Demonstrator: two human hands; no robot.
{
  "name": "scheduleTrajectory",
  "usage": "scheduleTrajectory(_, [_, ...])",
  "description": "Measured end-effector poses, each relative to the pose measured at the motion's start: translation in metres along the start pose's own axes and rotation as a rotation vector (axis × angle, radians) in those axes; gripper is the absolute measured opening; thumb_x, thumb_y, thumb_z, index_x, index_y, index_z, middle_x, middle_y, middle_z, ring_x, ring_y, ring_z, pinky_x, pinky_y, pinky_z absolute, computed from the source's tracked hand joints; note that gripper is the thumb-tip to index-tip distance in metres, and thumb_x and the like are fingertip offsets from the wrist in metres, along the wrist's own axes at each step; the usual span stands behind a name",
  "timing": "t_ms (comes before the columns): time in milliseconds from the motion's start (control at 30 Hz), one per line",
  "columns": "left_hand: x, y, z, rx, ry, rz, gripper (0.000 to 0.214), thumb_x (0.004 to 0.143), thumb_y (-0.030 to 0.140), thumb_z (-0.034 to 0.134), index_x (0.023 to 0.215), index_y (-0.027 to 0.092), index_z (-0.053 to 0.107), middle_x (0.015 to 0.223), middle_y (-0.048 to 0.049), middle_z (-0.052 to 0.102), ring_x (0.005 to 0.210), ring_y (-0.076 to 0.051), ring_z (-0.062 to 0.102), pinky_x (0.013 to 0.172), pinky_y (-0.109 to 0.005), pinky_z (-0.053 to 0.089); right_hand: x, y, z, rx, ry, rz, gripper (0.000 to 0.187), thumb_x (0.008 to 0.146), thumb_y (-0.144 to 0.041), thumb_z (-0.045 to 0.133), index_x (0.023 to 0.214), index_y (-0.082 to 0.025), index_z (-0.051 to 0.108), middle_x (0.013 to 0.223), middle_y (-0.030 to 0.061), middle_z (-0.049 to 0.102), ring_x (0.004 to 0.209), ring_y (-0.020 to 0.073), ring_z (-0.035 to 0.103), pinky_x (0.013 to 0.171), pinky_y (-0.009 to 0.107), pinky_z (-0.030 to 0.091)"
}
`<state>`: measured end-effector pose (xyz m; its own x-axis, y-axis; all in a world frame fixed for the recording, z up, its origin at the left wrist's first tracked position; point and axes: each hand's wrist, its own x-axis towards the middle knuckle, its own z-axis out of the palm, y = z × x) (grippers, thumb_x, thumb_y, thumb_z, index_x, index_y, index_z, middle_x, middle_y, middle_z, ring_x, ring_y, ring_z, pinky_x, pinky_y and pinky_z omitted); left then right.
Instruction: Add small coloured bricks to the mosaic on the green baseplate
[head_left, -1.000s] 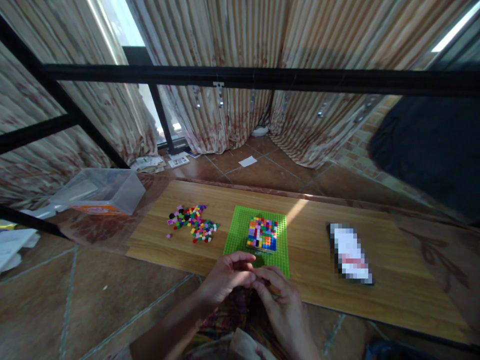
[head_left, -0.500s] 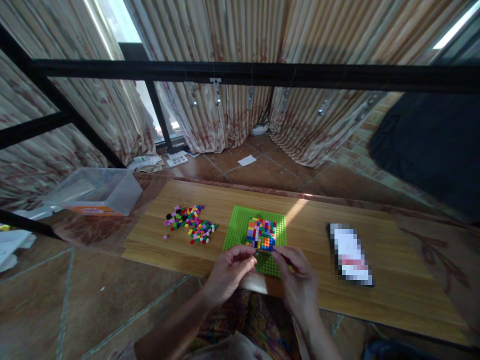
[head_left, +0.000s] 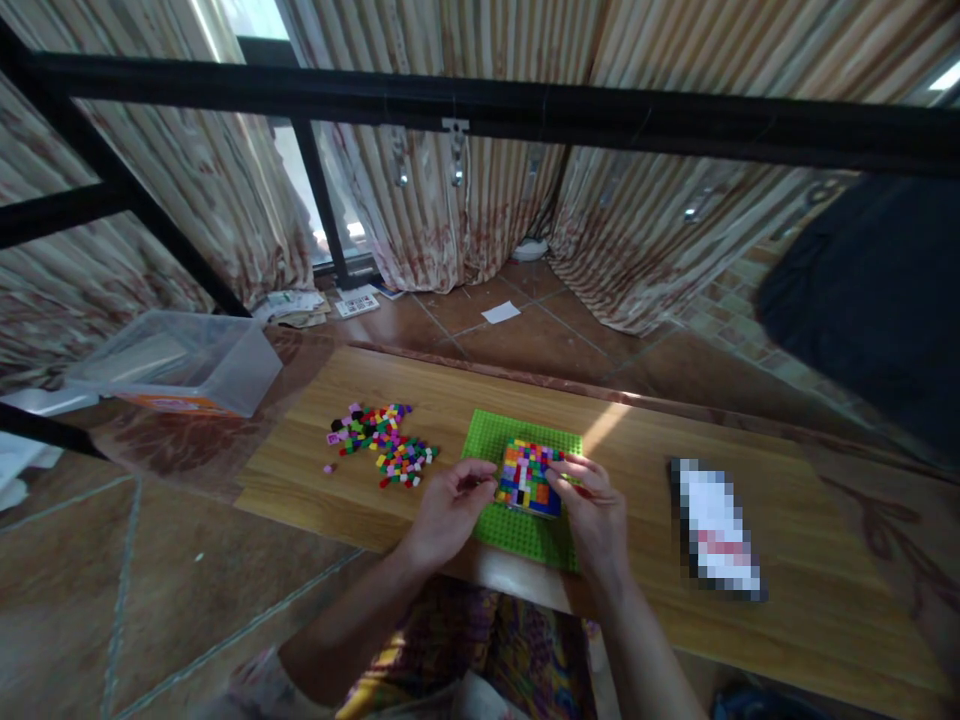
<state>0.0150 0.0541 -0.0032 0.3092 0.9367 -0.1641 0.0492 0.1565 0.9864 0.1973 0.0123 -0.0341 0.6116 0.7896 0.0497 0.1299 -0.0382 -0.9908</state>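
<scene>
A green baseplate lies on a low wooden board. On the plate stands a square block of many-coloured small bricks. My left hand rests at the plate's left edge, fingers curled in a pinch beside the block; what they hold, if anything, is too small to see. My right hand is on the block's right side, fingertips touching its top edge. A pile of loose coloured bricks lies on the board to the left.
A clear plastic box stands off the board's far left corner. A dark flat object with a blurred face lies on the board to the right. Black frame bars cross overhead. Tiled floor and curtains lie beyond.
Both hands have moved forward from the board's near edge up to the brick block, the right hand now touching it. The view has shifted slightly.
</scene>
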Motion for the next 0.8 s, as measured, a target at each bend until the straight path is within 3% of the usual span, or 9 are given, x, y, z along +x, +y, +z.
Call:
scheduleTrajectory(167, [0.012, -0.004, 0.003, 0.028, 0.031, 0.041, 0.019, 0.075, 0.022, 0.062, 0.093, 0.018, 0.067, 0.084, -0.0022, 0.069, 0.077, -0.014, 0.062, 0.073, -0.026, 0.050, 0.000, 0.000, 0.003, 0.108, 0.003, 0.098, 0.028, 0.063, -0.039, 0.076, 0.083, -0.019, 0.073, 0.114, 0.0073, 0.062, 0.099, 0.0218, 0.060, 0.078, 0.035, 0.051])
scheduleTrajectory(333, [0.021, -0.003, 0.009, 0.080, 0.035, 0.083, 0.022, 0.078, 0.021, 0.059, 0.098, 0.019, 0.066, 0.083, -0.0009, 0.067, 0.074, -0.013, 0.061, 0.070, -0.024, 0.050, -0.002, -0.006, 0.008, 0.242, -0.003, 0.230, 0.043, 0.062, -0.036, 0.078, 0.100, -0.019, 0.068, 0.097, 0.0043, 0.068, 0.080, 0.0171, 0.064, 0.072, 0.033, 0.053])
scheduleTrajectory(600, [0.028, -0.010, 0.016, 0.156, 0.003, 0.106, 0.024, 0.079, 0.025, 0.060, 0.101, 0.019, 0.064, 0.082, -0.0009, 0.065, 0.071, -0.013, 0.060, 0.067, -0.024, 0.049, -0.002, -0.010, 0.011, 0.287, -0.022, 0.242, 0.042, 0.062, -0.034, 0.077, 0.099, -0.018, 0.066, 0.087, 0.0031, 0.070, 0.074, 0.0159, 0.064, 0.069, 0.032, 0.052])
scheduleTrajectory(700, [0.021, -0.009, 0.012, 0.174, 0.006, 0.118, 0.024, 0.080, 0.023, 0.057, 0.103, 0.019, 0.062, 0.083, -0.0013, 0.065, 0.074, -0.013, 0.061, 0.069, -0.024, 0.050, -0.002, -0.011, 0.010, 0.273, -0.023, 0.250, 0.041, 0.062, -0.035, 0.078, 0.098, -0.019, 0.066, 0.085, 0.0023, 0.070, 0.074, 0.0157, 0.063, 0.069, 0.032, 0.051])
scheduleTrajectory(800, [0.008, -0.009, -0.006, 0.258, 0.049, 0.163, 0.025, 0.082, 0.021, 0.054, 0.106, 0.019, 0.061, 0.088, -0.0023, 0.065, 0.075, -0.013, 0.061, 0.069, -0.024, 0.050, -0.004, -0.011, 0.007, 0.271, -0.046, 0.240, 0.041, 0.062, -0.036, 0.078, 0.099, -0.019, 0.068, 0.091, 0.0027, 0.070, 0.079, 0.0157, 0.064, 0.074, 0.032, 0.051])
